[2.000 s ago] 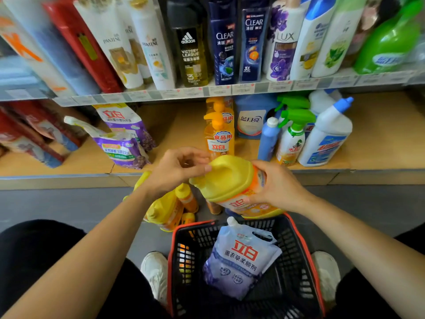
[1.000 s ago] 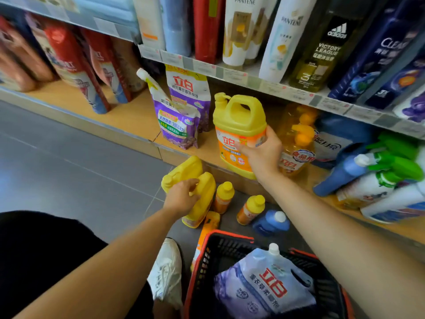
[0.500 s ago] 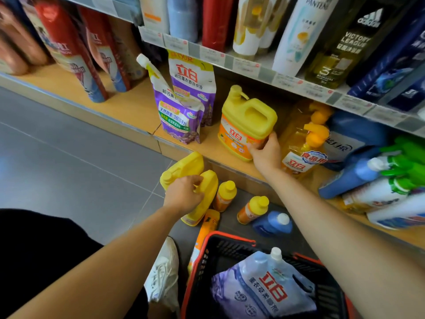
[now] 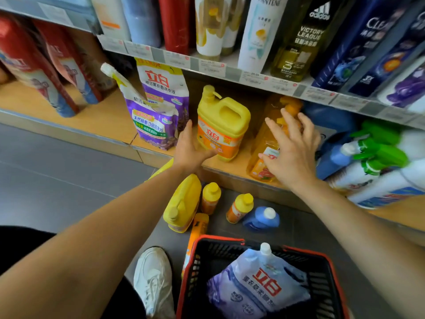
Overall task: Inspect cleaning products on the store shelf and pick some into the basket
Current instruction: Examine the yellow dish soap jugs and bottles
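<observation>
Reaching with left hand [image 4: 189, 151] and right hand [image 4: 290, 150], both spread open and empty, beside one yellow orange-labelled jug [image 4: 222, 125] standing upright on the shelf [image 4: 108, 116].

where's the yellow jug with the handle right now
Head view: the yellow jug stands upright on the bottom shelf, between the purple pouch and orange pump bottle.

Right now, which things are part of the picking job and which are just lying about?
Job: yellow detergent jug, orange pump bottle, red basket, refill pouch inside, both open hands.
Lying about: floor bottles, white sneaker.
</observation>
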